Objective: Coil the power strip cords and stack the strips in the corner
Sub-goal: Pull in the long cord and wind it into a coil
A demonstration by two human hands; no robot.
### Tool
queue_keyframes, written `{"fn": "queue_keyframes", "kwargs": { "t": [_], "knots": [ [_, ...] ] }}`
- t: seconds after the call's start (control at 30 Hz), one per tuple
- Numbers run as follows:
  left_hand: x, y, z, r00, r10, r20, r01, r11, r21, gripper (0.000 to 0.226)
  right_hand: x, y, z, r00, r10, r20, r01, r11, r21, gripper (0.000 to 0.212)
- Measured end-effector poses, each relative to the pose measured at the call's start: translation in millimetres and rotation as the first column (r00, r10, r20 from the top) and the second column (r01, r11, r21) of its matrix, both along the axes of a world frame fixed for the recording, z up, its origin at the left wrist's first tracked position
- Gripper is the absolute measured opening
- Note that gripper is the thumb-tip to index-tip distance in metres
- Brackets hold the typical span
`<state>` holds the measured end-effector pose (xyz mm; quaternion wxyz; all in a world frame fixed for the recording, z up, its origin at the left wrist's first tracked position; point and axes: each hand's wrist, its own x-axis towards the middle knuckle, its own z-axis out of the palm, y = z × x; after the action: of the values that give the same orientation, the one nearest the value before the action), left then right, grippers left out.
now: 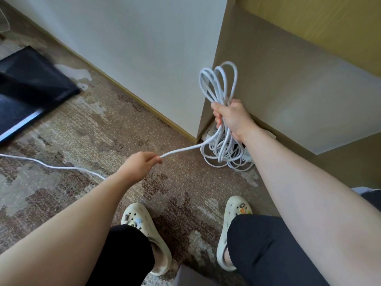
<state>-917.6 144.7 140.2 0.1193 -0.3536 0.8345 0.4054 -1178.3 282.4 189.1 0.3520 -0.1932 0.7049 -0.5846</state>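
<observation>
My right grip [232,118] is closed around a bundle of white cord loops [218,83] near the corner, while my left grip [142,162] pinches the free cord. More cord trails across the carpet [92,129], so coiling is partly done and stacking remains.

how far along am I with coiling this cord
Several loops are already gathered in your right hand, hanging over a strip in the corner. Your left hand pinches the cord, feeding the next loop. A length of loose cord on the carpet remains to be coiled.
</observation>
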Motion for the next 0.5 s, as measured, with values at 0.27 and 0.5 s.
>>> {"fn": "queue_keyframes", "kwargs": {
  "t": [0.27, 0.5],
  "knots": [
    [-57.3, 68.5, 19.9, 0.892, -0.452, 0.027, 0.451, 0.881, -0.139, 0.025, 11.1, -1.7, -0.5, 0.989, 0.123, -0.079, -0.117, 0.991, 0.071, 0.021],
    [-26.0, 41.4, -4.1, 0.955, -0.293, 0.054, 0.281, 0.947, 0.156, 0.023, -9.7, 10.9, -8.7, 0.974, -0.038, -0.224, 0.065, 0.991, 0.114, 0.007]
  ]
}}
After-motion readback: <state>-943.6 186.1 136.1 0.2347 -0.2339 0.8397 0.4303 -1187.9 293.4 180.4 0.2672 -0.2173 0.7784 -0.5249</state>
